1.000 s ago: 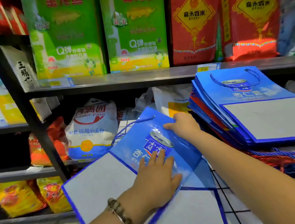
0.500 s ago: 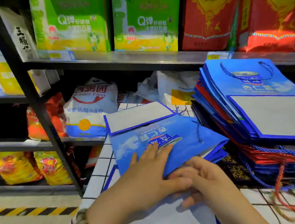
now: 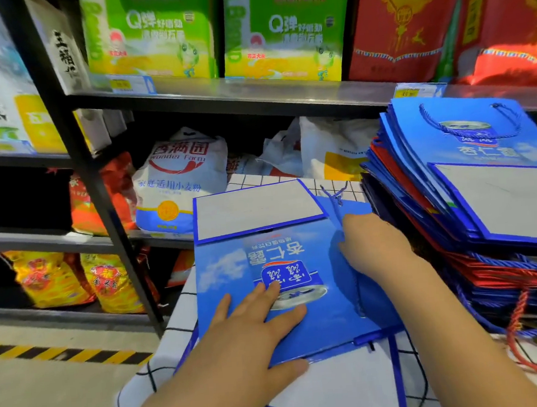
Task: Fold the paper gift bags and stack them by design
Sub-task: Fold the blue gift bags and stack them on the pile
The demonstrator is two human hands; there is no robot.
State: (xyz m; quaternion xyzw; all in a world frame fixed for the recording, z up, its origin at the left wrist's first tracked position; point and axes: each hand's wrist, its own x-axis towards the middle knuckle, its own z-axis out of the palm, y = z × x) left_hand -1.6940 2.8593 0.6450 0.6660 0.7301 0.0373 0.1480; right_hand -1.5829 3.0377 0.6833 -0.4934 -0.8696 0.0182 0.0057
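Left grip [image 3: 249,343], fingers spread, presses flat blue paper gift bag [image 3: 227,270] onto checked counter [image 3: 163,356]; right grip [image 3: 373,249] at its edge, closure unclear.

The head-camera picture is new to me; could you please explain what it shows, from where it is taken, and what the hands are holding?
There is no machine here: a person wears one wide-angle camera on the head, so the picture looks forward and down at their own hands. On the white cloth with black grid lines lies a flattened blue paper gift bag with a can printed on it. The left hand presses flat on it, fingers straight. The right hand rests at the bag's right edge by the blue cord handle; whether it grips anything is hidden. To the right stands a stack of folded blue and red bags. Behind are metal shelves with sacks and boxes of food.
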